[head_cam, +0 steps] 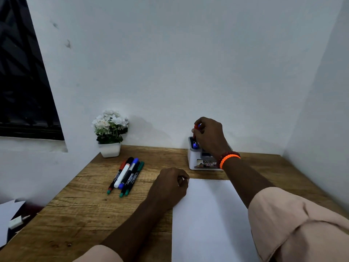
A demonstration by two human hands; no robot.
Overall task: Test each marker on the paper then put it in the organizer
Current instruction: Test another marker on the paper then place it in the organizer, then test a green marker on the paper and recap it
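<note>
My right hand is over the white organizer at the back of the desk and pinches a red-capped marker, held upright with its lower end in a slot. A blue-capped marker stands in the organizer beside it. My left hand lies curled as a loose fist on the top left corner of the white paper, holding nothing I can see. Several markers with red, black, blue and green caps lie side by side on the desk, left of the paper.
A small white pot of white flowers stands against the wall at the back left. The wooden desk is walled in behind and on the right. Loose papers and a white charger lie beyond the desk's left edge.
</note>
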